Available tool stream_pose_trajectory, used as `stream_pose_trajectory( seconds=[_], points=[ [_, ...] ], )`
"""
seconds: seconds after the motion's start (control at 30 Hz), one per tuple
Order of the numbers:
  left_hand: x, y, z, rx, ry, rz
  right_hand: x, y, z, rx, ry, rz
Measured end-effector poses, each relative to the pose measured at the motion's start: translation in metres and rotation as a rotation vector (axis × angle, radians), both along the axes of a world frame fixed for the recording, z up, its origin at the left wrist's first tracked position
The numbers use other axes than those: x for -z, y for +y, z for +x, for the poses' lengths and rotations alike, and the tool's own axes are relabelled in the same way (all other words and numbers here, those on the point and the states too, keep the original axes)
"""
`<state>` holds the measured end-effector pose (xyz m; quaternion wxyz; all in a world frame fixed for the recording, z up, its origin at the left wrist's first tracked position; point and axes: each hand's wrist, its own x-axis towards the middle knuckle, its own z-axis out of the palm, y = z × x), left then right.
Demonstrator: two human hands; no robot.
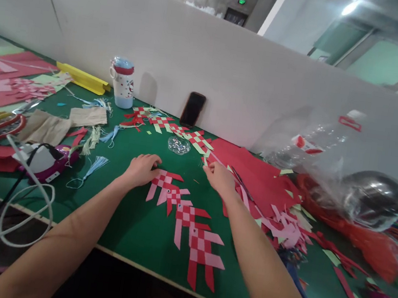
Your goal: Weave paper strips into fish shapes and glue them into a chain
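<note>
Left hand (142, 169) curled on woven paper piece (165, 180), grip unclear | right hand (219, 176) pinching thin strip (211, 156) over green table (125, 222)

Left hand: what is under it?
The left hand rests on the end of a red-and-pink woven paper strip on the green table; whatever lies beneath the palm is covered.

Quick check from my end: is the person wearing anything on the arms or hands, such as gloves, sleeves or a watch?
No. The left hand and the right hand are bare, without gloves. The left forearm and the right forearm are uncovered down to the picture's lower edge: no sleeves, watch, bracelet or markings show. Rings would be too small to tell.
</note>
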<state>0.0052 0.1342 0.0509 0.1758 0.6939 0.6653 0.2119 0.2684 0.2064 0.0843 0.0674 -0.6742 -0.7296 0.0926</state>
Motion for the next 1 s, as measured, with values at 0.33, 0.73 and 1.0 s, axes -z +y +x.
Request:
stream_pose_trajectory(
  seconds=[0.33,0.73,1.0],
  points=[
    [-0.016,-0.006,0.003,-0.071,-0.425,0.115,-0.008,-0.011,0.007,-0.016,0.159,-0.009],
    [-0.051,-0.067,0.095,0.262,-1.418,-0.528,-0.019,-0.167,-0.004,-0.238,0.45,0.281],
    [-0.056,-0.096,0.116,0.215,-1.412,-0.498,-0.001,-0.216,0.017,-0.226,0.532,0.28]
  ],
)
